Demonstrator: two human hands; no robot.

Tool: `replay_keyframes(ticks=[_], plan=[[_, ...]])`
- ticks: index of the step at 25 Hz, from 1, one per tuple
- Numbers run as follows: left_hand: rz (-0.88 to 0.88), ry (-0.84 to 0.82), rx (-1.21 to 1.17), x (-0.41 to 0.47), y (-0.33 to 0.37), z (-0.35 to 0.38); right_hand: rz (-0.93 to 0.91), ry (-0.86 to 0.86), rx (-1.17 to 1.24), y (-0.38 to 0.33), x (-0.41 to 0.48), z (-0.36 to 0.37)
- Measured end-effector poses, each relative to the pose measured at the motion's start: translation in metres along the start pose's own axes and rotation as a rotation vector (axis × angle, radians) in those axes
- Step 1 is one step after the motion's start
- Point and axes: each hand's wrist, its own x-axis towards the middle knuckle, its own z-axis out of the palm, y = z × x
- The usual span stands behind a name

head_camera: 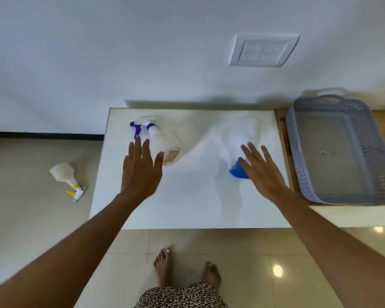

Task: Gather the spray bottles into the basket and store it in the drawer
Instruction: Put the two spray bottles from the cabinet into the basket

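Note:
A white spray bottle with a dark blue trigger (162,141) lies on its side on the white table (187,203). My left hand (140,170) hovers flat over its near side, fingers spread, holding nothing. A clear bottle with a bright blue head (239,138) lies to the right, blurred. My right hand (262,170) is spread open above it and covers part of the blue head. A third white bottle with a yellow trigger (65,176) lies on the floor left of the table. The grey perforated basket (298,138) sits at the right and holds no bottles.
The basket rests on a wooden surface (281,134) butted against the table's right edge. A white wall with a socket plate (262,51) rises right behind the table. My bare feet (187,270) stand on glossy tiles at the table's near edge.

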Motion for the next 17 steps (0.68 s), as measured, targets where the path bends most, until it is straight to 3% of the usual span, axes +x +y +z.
replay_keyframes(ticks=[7,13,17], plan=[[-0.237,-0.045,-0.179,0.097,-0.014,0.036,-0.307,-0.102,-0.601,0.009,0.065,0.038],[-0.598,-0.100,-0.654,0.137,-0.015,0.051,-0.314,-0.028,-0.633,0.006,0.076,0.047],[-0.743,-0.193,-0.818,0.143,-0.020,0.046,-0.346,0.090,-0.465,0.005,0.078,0.039]])
